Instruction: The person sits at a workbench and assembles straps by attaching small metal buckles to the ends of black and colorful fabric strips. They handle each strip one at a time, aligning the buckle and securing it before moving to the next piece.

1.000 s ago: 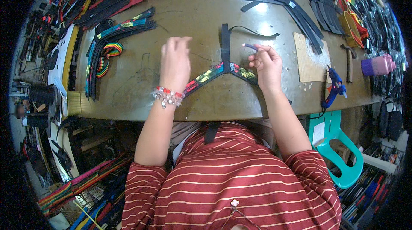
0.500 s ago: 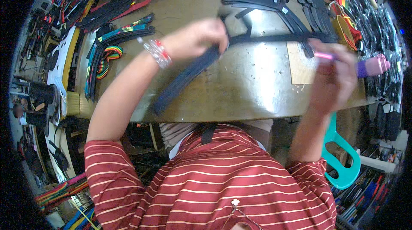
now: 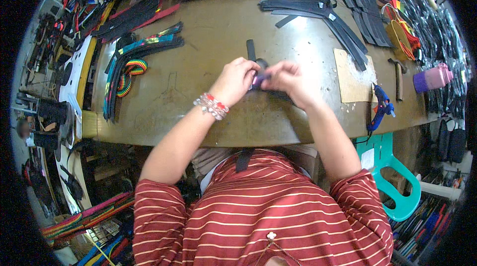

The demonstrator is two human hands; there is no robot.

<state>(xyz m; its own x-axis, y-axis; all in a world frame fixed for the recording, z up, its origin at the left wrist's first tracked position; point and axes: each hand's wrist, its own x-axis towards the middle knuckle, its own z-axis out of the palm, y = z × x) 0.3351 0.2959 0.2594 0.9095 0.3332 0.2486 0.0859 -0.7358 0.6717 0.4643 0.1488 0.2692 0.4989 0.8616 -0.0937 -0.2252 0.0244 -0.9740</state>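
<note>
Close together above the middle of the table, my left hand (image 3: 237, 79) and my right hand (image 3: 290, 83) meet over a black strap (image 3: 251, 50). The fingers of the left are pinched on this strap, and one end of it sticks out beyond them. A small pink-purple object (image 3: 259, 80) shows between the two hands, at the curled fingertips of the right. Motion blur hides its kind. More dark strap lies partly hidden under the right hand.
A blue glue gun (image 3: 381, 107), a hammer (image 3: 399, 79), a piece of cardboard (image 3: 349, 86) and a purple bottle (image 3: 431, 79) are on the right. Black straps (image 3: 318, 7) lie at the back. Patterned straps (image 3: 124, 50) and a striped coil (image 3: 130, 73) lie left. A teal chair (image 3: 397, 186) stands below.
My right hand has come left from the table's right side with the pink-purple object. My left hand has moved nearer to me, and the long black strap is no longer stretched across the table.
</note>
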